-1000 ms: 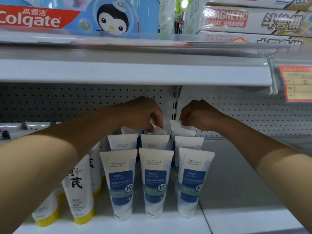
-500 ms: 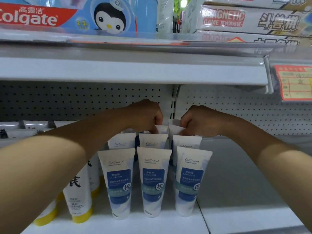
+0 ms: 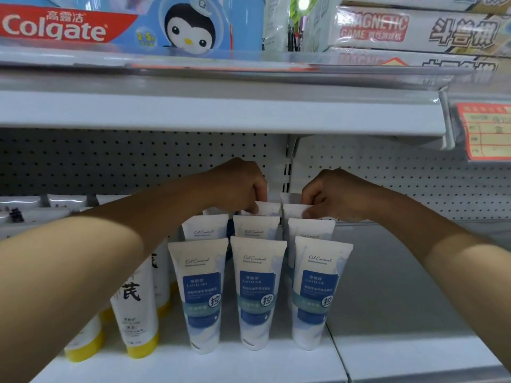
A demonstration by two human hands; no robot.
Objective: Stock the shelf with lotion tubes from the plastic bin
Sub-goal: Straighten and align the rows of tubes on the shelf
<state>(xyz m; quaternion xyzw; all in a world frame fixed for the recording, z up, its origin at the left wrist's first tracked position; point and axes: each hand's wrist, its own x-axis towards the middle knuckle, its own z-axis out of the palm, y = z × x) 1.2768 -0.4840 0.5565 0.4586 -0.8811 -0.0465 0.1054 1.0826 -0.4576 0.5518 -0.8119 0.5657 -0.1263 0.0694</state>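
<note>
White lotion tubes with blue labels stand cap-down in three columns on the white shelf (image 3: 249,366). The front row holds a left tube (image 3: 201,294), a middle tube (image 3: 255,291) and a right tube (image 3: 318,291). Deep at the back, my left hand (image 3: 237,186) pinches the flat top of a rear tube (image 3: 266,208) in the middle column. My right hand (image 3: 331,194) pinches the top of a rear tube (image 3: 294,210) in the right column. Both tubes stand low among the others. The plastic bin is out of view.
White tubes with yellow caps (image 3: 135,308) stand left of the blue ones, partly behind my left forearm. The upper shelf (image 3: 221,111) hangs close above my hands, carrying Colgate boxes (image 3: 83,26) and game boxes (image 3: 414,26). The pegboard back (image 3: 110,161) is right behind. Bare shelf (image 3: 401,299) lies to the right.
Both hands have sunk a little, bringing the two rear tubes down into their columns. The view has shifted slightly.
</note>
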